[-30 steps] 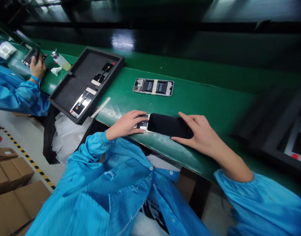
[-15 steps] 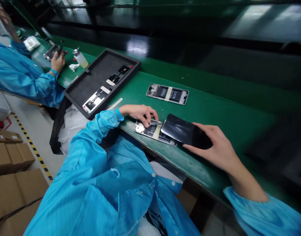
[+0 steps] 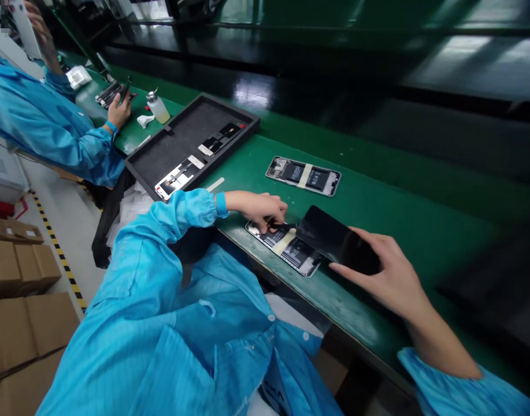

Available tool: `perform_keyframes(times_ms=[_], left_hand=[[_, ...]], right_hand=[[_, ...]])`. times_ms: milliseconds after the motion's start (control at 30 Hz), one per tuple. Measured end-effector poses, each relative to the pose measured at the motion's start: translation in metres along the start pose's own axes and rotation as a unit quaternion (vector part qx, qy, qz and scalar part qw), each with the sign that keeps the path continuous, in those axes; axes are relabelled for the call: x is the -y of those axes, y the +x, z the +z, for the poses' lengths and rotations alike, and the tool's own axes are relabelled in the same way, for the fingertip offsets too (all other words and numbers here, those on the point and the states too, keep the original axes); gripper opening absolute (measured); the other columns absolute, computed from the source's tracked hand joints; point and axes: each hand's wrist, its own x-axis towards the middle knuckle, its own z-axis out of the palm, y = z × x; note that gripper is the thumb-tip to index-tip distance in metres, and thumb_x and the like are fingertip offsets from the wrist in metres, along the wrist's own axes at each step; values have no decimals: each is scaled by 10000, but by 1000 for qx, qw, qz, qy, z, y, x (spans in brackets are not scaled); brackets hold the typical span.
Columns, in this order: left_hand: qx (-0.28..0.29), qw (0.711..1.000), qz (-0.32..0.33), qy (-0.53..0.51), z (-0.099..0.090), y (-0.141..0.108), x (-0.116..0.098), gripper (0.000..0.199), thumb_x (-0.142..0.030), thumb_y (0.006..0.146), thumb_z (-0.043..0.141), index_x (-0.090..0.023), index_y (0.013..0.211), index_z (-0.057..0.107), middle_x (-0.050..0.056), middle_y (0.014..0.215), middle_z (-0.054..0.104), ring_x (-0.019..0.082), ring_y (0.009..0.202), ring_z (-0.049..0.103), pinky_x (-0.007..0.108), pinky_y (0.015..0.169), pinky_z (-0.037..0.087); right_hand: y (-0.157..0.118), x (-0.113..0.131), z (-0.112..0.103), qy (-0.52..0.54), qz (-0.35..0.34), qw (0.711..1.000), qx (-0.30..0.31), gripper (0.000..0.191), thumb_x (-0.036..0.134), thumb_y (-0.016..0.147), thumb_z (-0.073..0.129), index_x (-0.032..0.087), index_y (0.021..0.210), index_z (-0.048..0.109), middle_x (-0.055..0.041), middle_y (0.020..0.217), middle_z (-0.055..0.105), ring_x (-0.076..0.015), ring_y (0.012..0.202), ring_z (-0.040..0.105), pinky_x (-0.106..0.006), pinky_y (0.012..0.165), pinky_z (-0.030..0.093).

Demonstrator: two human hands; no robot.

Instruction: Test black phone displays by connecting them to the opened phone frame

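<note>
My right hand (image 3: 390, 274) grips a glossy black phone screen (image 3: 332, 234) by its right end, thumb along the near edge and fingers on the far edge. It is held tilted over the right part of an opened phone body (image 3: 300, 258). That body lies near the table's front edge, with a dark battery and a pale tape strip across it. Over its left end, my left hand (image 3: 267, 211) is closed, fingertips pinching a thin dark flex cable (image 3: 286, 226) that reaches to the screen's left edge. The fingertips partly hide the body's left end.
Behind lies a second opened phone body (image 3: 286, 169) on the green table (image 3: 399, 219). To the left stands a black foam tray (image 3: 160, 159) with several screen parts, near a pale flat stick (image 3: 215, 184). Farther left are a pump bottle (image 3: 158, 108) and a co-worker's hand (image 3: 119, 111) holding dark parts.
The opened phone body has turned, its right end swinging toward the table's front edge. The flex cable at my left fingertips looked pale and now looks dark. The whole view has shifted slightly.
</note>
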Motion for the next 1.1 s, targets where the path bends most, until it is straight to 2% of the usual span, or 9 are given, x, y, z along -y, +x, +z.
perform_keyframes(times_ms=[167, 267, 633, 767, 833, 900, 967, 1033, 1100], left_hand=[[-67, 997, 23, -14, 7, -12, 8, 64, -284, 902, 753, -237, 860, 751, 78, 1033, 768, 289, 1116, 615, 394, 965, 378], [-72, 996, 51, -35, 5, -10, 11, 108, -264, 897, 757, -227, 796, 744, 77, 953, 763, 261, 1032, 643, 369, 957, 414], [86, 996, -21, -5, -23, 12, -7, 109, -89, 732, 781, -158, 720, 698, 65, 1068, 651, 167, 847, 563, 271, 747, 452], [142, 988, -41, 42, -30, 21, -8, 72, -122, 717, 784, -151, 747, 725, 86, 1142, 657, 193, 897, 595, 296, 797, 483], [146, 988, -45, 22, -34, 16, -9, 273, -179, 687, 840, -141, 952, 784, 116, 1242, 645, 250, 1015, 637, 326, 883, 516], [79, 996, -22, -45, -35, 4, -14, 757, -311, 652, 922, -144, 1354, 693, 150, 1425, 576, 335, 1219, 624, 385, 1027, 518], [-62, 990, 27, -127, -27, -9, -27, 1117, -530, 707, 913, -189, 1638, 399, 160, 1628, 414, 401, 1461, 479, 464, 1196, 431], [-203, 958, 76, -187, -6, -17, -47, 1164, -734, 828, 755, -244, 1715, 182, 124, 1752, 235, 406, 1620, 256, 519, 1303, 292], [-276, 930, 92, -224, 26, -13, -70, 1230, -861, 838, 643, -259, 1728, 43, 101, 1797, 111, 390, 1670, 115, 522, 1341, 221]], right_hand=[[0, 2, 0, 13, 26, 1000, 5, 761, 693, 740, 797, 341, 1392, 625, -138, 1247, 640, -425, 1206, 658, -557, 1050, 579], [0, 2, 0, 12, 35, 999, 6, 778, 710, 745, 782, 320, 1400, 625, -134, 1263, 631, -405, 1218, 652, -528, 1053, 578], [-1, 0, 2, 2, 11, 1000, 10, 782, 712, 819, 735, 270, 1452, 609, -135, 1279, 620, -348, 1219, 638, -458, 1024, 568], [-1, 0, 2, 11, 5, 1000, 10, 799, 747, 807, 739, 268, 1436, 620, -134, 1263, 622, -352, 1207, 637, -479, 1018, 569], [-1, -1, 1, 26, 4, 1000, 5, 835, 778, 777, 749, 269, 1428, 624, -127, 1246, 626, -359, 1186, 643, -515, 1016, 572], [-2, -3, 0, 59, 8, 998, -4, 858, 790, 759, 761, 272, 1428, 617, -124, 1252, 627, -365, 1184, 647, -555, 1044, 560], [-3, -4, 2, 121, 16, 992, -10, 853, 785, 755, 772, 283, 1424, 605, -121, 1269, 632, -369, 1205, 648, -584, 1091, 534], [-5, -2, 9, 204, 22, 979, -5, 834, 773, 759, 783, 306, 1422, 585, -119, 1292, 639, -369, 1226, 654, -593, 1113, 524], [-8, 5, 21, 275, 23, 961, 5, 836, 751, 760, 803, 323, 1436, 558, -121, 1331, 639, -364, 1249, 660, -578, 1109, 541]])
